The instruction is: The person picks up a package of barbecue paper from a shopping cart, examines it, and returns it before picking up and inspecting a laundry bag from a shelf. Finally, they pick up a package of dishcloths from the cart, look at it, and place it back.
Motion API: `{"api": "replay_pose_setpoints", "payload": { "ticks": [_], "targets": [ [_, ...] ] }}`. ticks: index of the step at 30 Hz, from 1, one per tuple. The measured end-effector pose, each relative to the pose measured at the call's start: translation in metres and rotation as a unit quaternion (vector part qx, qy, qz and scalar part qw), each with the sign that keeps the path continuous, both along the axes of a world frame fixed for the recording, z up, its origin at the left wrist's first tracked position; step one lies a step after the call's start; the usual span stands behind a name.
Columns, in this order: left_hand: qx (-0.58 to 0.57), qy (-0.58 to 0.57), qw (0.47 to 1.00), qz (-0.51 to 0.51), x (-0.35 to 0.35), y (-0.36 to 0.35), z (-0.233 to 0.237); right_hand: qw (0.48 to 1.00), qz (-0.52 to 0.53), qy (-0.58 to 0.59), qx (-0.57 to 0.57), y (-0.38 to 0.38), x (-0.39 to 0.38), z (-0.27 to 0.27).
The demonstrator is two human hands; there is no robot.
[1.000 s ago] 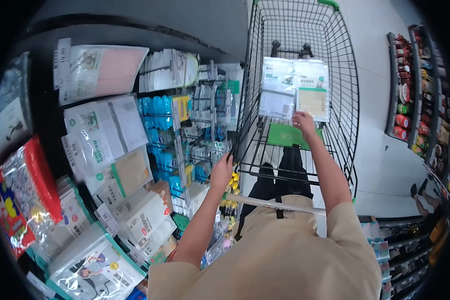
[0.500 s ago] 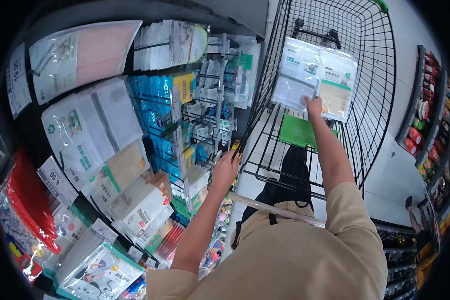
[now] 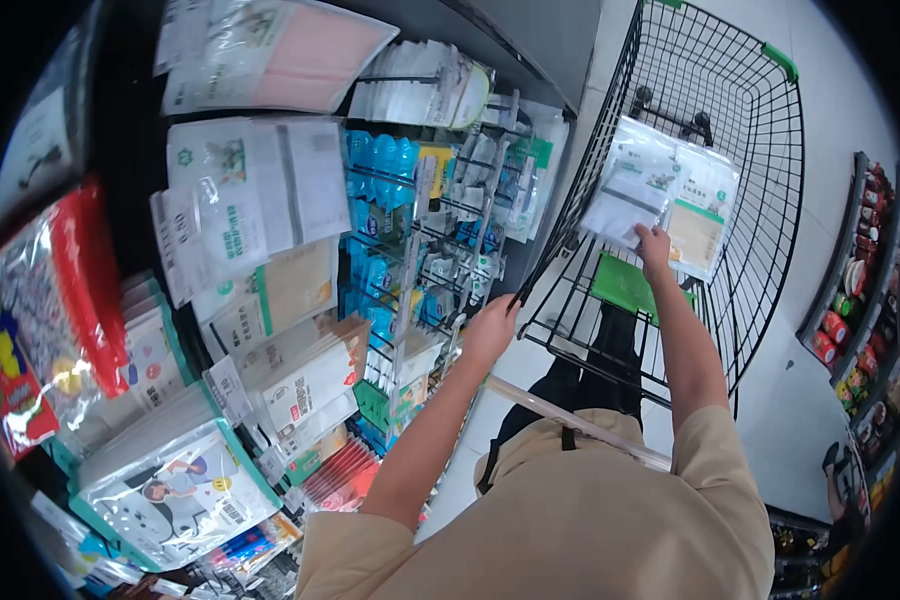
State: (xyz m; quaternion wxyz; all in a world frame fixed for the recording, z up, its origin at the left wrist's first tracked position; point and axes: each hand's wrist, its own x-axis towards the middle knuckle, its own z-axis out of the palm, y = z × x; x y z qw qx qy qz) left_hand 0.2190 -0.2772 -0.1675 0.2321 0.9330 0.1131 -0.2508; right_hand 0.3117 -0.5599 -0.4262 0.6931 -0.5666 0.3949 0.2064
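Packets [image 3: 660, 195] in clear plastic, two of them side by side, stand upright inside the cart [image 3: 762, 210], about midway between its left and right walls and clear of its floor. The one on the left shows white and grey print. The one on the right has a beige panel under a green stripe. The right hand [image 3: 654, 245] grasps them from below at their lower edge, where the two meet, with the arm stretched forward over the near end of the cart. A green sheet [image 3: 622, 283] lies flat on the cart floor just under that hand.

The left hand [image 3: 492, 328] is clenched around the top rim of the cart's left wall, close to its near left corner. The pale handle bar [image 3: 570, 420] runs across the near end, just in front of the person's beige shirt [image 3: 570, 520]. Black trousers [image 3: 590, 370] show through the wire floor.

Just beside the cart's left wall stands a rack of hanging goods. It holds blue packs [image 3: 380, 165] in a row near its middle, a pink-fronted pouch [image 3: 310, 50] at the top, flat white and brown pouches below that, and a red bag [image 3: 55, 300] at the far left. Well apart from the cart on its right side, a shelf of jars and tins [image 3: 850, 290] lines the edge of the view.
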Motion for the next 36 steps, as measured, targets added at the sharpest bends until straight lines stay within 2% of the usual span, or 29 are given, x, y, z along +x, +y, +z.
{"api": "replay_pose_setpoints", "payload": {
  "ticks": [5,9,11,12,14,17,18,20,23,25,27,28,31,33,36],
  "targets": [
    [-0.010,0.002,1.000,0.002,0.002,-0.002,0.004,0.996,-0.075,-0.031,0.040,-0.002,-0.018,0.037],
    [-0.017,-0.020,1.000,-0.003,0.008,-0.001,-0.003,0.981,-0.174,-0.064,0.058,0.006,-0.034,0.108],
    [-0.002,0.012,1.000,-0.006,0.015,-0.001,-0.009,0.969,-0.200,-0.119,0.082,0.012,-0.042,0.156],
    [0.001,0.036,0.999,-0.004,0.022,-0.006,0.002,0.970,-0.197,-0.125,0.074,0.012,-0.046,0.187],
    [-0.026,0.000,1.000,-0.014,0.031,-0.007,-0.009,0.972,-0.160,-0.159,0.063,0.006,-0.056,0.198],
    [-0.069,-0.025,0.997,-0.015,0.047,-0.013,-0.021,0.951,-0.168,-0.241,0.093,0.011,-0.067,0.261],
    [-0.076,-0.017,0.997,-0.020,0.054,-0.014,-0.032,0.948,-0.170,-0.254,0.084,0.007,-0.070,0.272],
    [-0.092,0.017,0.996,-0.010,0.068,-0.020,-0.030,0.959,-0.099,-0.263,0.045,0.003,-0.074,0.289],
    [-0.117,-0.013,0.993,-0.029,0.084,-0.027,-0.040,0.956,-0.068,-0.282,0.038,0.006,-0.075,0.342],
    [-0.121,-0.013,0.992,-0.027,0.095,-0.034,-0.047,0.956,-0.061,-0.286,-0.023,0.005,-0.075,0.365],
    [-0.117,-0.008,0.992,-0.053,0.107,-0.035,-0.064,0.964,0.031,-0.262,-0.024,-0.002,-0.074,0.378],
    [-0.126,-0.006,0.991,-0.054,0.110,-0.035,-0.079,0.959,0.035,-0.277,-0.039,0.003,-0.071,0.387],
    [-0.256,-0.042,0.965,-0.039,0.114,-0.035,-0.106,0.959,0.074,-0.275,-0.005,0.006,-0.053,0.391],
    [-0.283,-0.046,0.958,-0.027,0.117,-0.038,-0.105,0.951,0.096,-0.295,0.013,0.008,-0.033,0.386],
    [-0.257,-0.045,0.965,-0.016,0.129,-0.050,-0.084,0.932,0.160,-0.324,0.024,0.001,0.002,0.385]
  ]
}}
